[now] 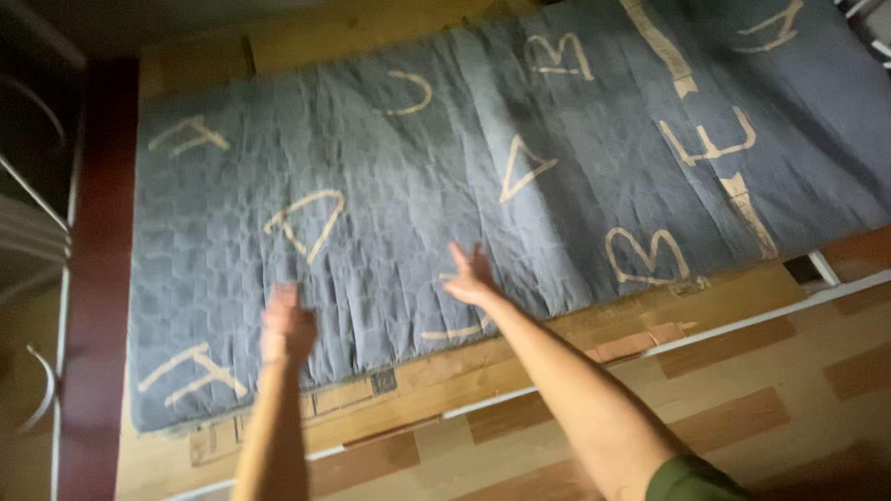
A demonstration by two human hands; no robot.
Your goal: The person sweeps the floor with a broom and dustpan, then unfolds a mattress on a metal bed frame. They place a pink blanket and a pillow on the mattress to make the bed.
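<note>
- The quilted mattress pad [501, 176], grey-blue with tan letter shapes scattered over it, lies flat along a low wooden bed base [445, 376] and fills most of the view; its near long edge runs from about 8 o'clock up towards 3 o'clock.
- The left hand [286, 327] rests on the pad near that edge, at about 7 o'clock from the picture's middle. It is blurred, and its fingers seem loosely curled; it grips nothing that I can make out.
- The right hand [471, 276] lies palm down, fingers spread open, just below the middle of the view, pressing flat on the fabric and holding nothing.
- Fine wrinkles fan out across the cover between and above the hands, so the cover looks soft and a little slack.
- Judging from its thin edge and quilting, the pad is probably limp and foldable, not stiff; light for its area but awkward because of its length.
- The cloth surface should give good friction and looks neither slippery nor fragile.
- The best hold is likely the near long edge, pinched with both hands set well apart, or a corner at 8 o'clock.
- A dark red post [93, 278] and metal rails [37, 223] stand at 9 o'clock; a wood-pattern floor [789, 390] lies at 4 o'clock.
</note>
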